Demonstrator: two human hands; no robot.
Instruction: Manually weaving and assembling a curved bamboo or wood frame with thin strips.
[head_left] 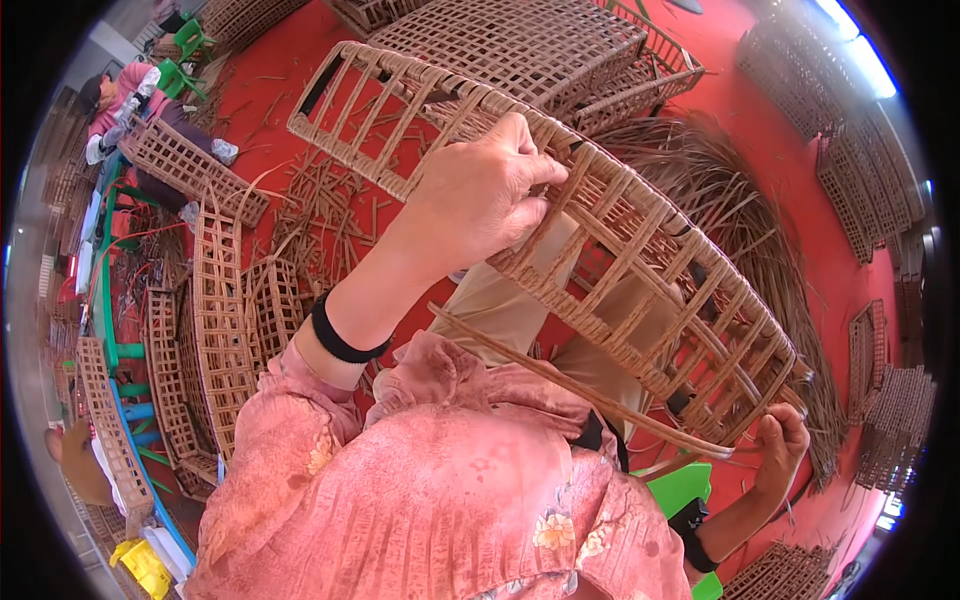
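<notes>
A long curved wicker lattice frame [640,240] arches across my lap, woven from tan cane strips. My left hand [485,195] grips its upper rim near the middle, fingers curled over the edge. At the frame's lower right end my right hand [780,445] pinches a long loose cane strip [580,390] that runs back across my knees. Both wrists carry black bands. Pink flowered sleeves cover my arms.
Finished lattice panels [215,320] stand stacked at my left on the red floor. Loose cane strips [740,210] lie heaped at the right. More wicker frames [520,40] sit ahead and along the right wall [860,170]. Another person [120,95] sits far left. A green stool [685,485] is under me.
</notes>
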